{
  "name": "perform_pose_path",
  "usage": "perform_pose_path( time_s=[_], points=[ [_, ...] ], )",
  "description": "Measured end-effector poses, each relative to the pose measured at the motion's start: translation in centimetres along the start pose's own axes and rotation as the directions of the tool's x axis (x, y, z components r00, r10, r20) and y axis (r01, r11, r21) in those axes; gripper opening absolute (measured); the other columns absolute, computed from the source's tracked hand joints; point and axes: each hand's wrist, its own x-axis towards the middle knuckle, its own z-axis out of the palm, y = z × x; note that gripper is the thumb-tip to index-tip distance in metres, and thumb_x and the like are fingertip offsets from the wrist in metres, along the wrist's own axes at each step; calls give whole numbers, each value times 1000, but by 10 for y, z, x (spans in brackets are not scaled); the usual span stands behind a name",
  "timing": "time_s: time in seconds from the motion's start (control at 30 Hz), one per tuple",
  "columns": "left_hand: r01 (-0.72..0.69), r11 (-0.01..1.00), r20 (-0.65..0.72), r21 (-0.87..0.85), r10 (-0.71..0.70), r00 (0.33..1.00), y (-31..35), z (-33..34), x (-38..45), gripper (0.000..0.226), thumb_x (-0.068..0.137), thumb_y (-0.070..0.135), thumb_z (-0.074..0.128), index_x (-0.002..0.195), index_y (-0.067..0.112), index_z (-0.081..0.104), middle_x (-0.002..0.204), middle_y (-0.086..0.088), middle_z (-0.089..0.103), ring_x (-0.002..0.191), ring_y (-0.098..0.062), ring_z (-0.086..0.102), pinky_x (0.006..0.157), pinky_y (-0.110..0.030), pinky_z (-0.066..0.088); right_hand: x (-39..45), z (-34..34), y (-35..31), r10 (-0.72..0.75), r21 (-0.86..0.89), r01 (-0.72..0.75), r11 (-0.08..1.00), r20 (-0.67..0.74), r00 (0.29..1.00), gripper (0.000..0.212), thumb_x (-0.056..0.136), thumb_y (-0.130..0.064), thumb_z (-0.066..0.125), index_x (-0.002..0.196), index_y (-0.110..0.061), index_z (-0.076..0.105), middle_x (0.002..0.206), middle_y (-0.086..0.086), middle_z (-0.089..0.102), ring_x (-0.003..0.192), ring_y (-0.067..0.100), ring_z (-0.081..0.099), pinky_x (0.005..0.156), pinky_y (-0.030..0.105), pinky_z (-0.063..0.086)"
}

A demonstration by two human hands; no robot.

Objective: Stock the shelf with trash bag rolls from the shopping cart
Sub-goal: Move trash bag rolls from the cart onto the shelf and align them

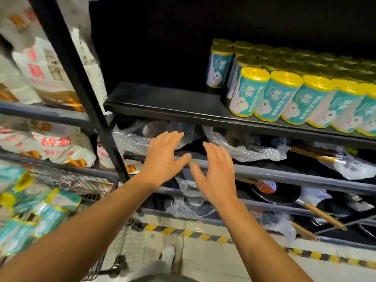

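Note:
Several yellow trash bag rolls [284,96] with teal labels stand upright in rows on the right part of the black shelf [162,98]. More rolls [40,204] lie blurred in the wire shopping cart [77,180] at the lower left. My left hand [164,157] and my right hand [215,171] hover side by side below the shelf's front edge, palms facing each other, fingers straight, holding nothing.
The shelf's left half is bare. A black upright post [85,94] separates it from stacked white bags [40,66] on the left. Lower shelves hold wrapped pans [276,192] with wooden handles. Yellow-black hazard tape [203,235] runs along the floor; a shoe [168,255] shows below.

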Motion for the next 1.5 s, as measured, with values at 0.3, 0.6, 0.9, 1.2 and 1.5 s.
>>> perform_pose_path(
  time_s=[0.3,0.6,0.9,1.2,1.5],
  points=[
    [301,947,-99,-109,-312,945,-24,-36,-209,59,87,44,63,136,12,57,138,-6,58,129,-23,50,109,-35,37,-106,40,-50,-52,219,10,976,184,981,62,95,-43,58,151,-20,43,156,1,40,148,23,28,119,46,29],
    [552,808,-329,-204,-588,739,-67,-98,-362,58,86,47,61,139,22,55,132,15,52,121,4,41,103,-12,28,-179,113,-162,-309,304,201,931,364,879,60,92,-39,61,147,-20,47,152,-1,44,145,19,32,120,39,28],
    [643,714,-352,-278,-698,623,-159,-167,-467,60,84,53,56,138,27,56,134,10,59,124,-5,48,103,-22,34,-248,201,-289,-345,382,176,907,437,831,60,95,-39,60,150,-25,42,153,-8,40,143,9,29,112,25,22],
    [678,675,-323,-290,-736,595,-247,-222,-503,55,85,41,62,138,28,55,130,20,52,124,-3,47,102,-22,32,-261,264,-369,-293,327,130,936,521,802,65,89,-47,52,149,-22,42,151,-4,44,142,17,34,117,42,32],
    [743,608,-257,-278,-793,553,-347,-239,-473,58,85,39,63,140,23,54,141,6,54,124,4,40,104,-16,26,-204,354,-425,-245,291,82,953,586,772,71,85,-51,52,148,-17,46,152,3,45,141,21,36,113,31,26]
  ],
)
